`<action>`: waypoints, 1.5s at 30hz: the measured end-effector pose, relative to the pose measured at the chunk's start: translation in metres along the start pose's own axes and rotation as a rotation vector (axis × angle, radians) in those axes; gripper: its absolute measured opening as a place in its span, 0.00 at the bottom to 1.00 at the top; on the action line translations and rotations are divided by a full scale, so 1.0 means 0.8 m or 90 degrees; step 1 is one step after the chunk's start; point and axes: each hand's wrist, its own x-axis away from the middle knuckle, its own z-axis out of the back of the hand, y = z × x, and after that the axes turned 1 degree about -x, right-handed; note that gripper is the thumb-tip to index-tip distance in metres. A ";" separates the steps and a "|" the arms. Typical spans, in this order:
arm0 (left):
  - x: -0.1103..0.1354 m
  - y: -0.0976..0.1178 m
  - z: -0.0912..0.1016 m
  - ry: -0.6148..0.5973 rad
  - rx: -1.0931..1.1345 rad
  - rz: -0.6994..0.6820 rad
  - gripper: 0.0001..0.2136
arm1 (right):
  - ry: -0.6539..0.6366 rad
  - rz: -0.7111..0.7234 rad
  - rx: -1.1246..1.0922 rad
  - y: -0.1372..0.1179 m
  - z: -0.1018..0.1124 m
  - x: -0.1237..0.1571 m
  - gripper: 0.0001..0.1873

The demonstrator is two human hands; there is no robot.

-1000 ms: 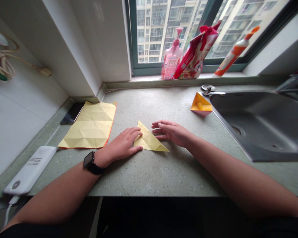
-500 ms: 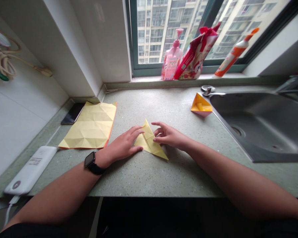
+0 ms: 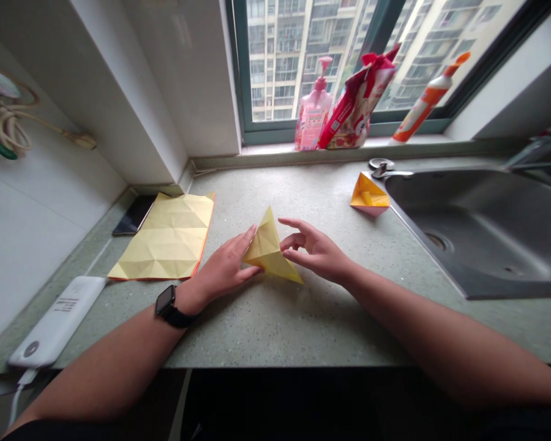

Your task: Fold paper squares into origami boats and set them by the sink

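Note:
A folded yellow paper triangle (image 3: 267, 248) stands tilted up from the speckled stone counter (image 3: 303, 331), its tip pointing upward. My left hand (image 3: 224, 266) grips its left side with the fingertips and thumb. My right hand (image 3: 314, 251) sits just to the right of the paper, fingers spread and curved, with the fingertips at or very near its edge. To the left lies a creased, unfolded yellow sheet (image 3: 172, 239) with an orange edge. A small folded yellow-and-pink paper piece (image 3: 370, 196) sits further back on the right.
A steel sink (image 3: 472, 233) fills the right of the counter, with scissors (image 3: 381, 166) behind its corner. A phone (image 3: 133, 215) and white power bank (image 3: 57, 321) lie at the left. A pink pump bottle (image 3: 313, 107), printed bag (image 3: 356, 101) and orange-capped bottle (image 3: 425, 104) stand on the windowsill.
The paper triangle has tipped up further from the counter and turned, with its top point rising. My left hand has rotated with it, and my right fingers have opened slightly.

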 end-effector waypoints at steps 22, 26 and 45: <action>-0.004 0.017 0.011 -0.039 0.077 -0.025 0.42 | -0.047 0.334 0.448 -0.009 -0.013 0.015 0.45; -0.002 0.020 0.008 -0.014 0.097 -0.005 0.45 | -0.048 0.393 0.497 -0.010 -0.014 0.017 0.47; -0.014 0.001 -0.001 0.012 0.108 -0.061 0.25 | 0.126 0.176 0.477 0.017 0.003 0.000 0.22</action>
